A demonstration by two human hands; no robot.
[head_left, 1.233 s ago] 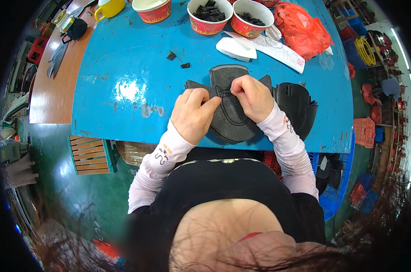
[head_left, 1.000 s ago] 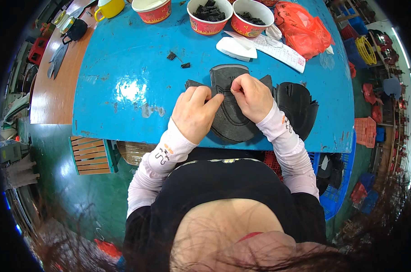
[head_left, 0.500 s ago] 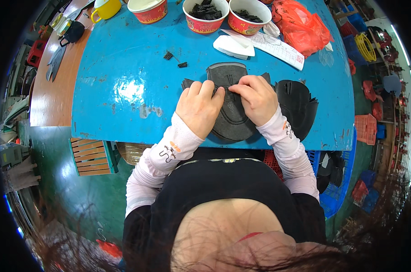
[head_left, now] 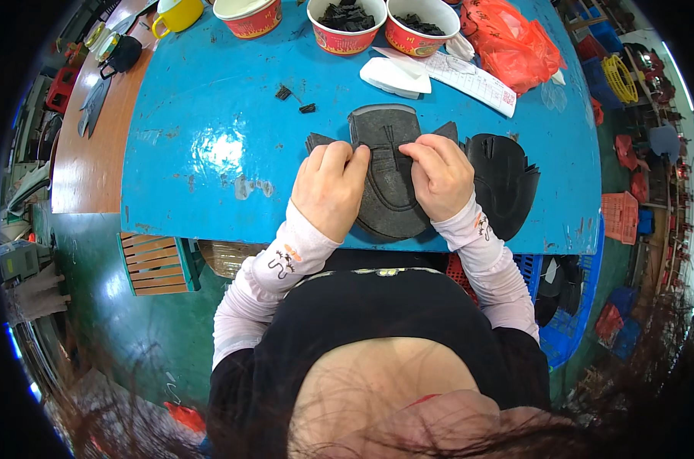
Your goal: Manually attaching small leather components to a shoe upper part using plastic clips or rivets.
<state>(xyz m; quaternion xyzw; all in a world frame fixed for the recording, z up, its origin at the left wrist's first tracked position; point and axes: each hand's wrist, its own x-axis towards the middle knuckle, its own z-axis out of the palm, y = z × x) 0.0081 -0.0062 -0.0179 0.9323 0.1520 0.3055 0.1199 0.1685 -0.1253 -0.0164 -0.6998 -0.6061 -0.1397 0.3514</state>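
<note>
A dark grey, moulded flat piece (head_left: 393, 187) with a rounded near end lies on the blue table in front of me. Across its upper middle runs a thin dark line between my hands. At the line's left end my left hand (head_left: 330, 187) is closed, thumb against the curled fingers. My right hand (head_left: 441, 174) pinches at the right end. Whatever the fingertips hold is too small or hidden to make out. Pointed dark flaps (head_left: 321, 142) stick out beside both hands. Close by on the right lies a stack of black rounded pieces (head_left: 503, 183).
At the far edge of the table (head_left: 186, 161) stand red-and-white paper bowls (head_left: 347, 40), two holding black scraps. Nearby are a white folded pad (head_left: 395, 78), a printed paper strip (head_left: 473, 83) and a red plastic bag (head_left: 511, 46). Small black bits (head_left: 283, 92) lie left of these.
My hands have moved apart sideways along the line on the grey piece, left hand leftward and right hand rightward. More of the piece shows between them.
</note>
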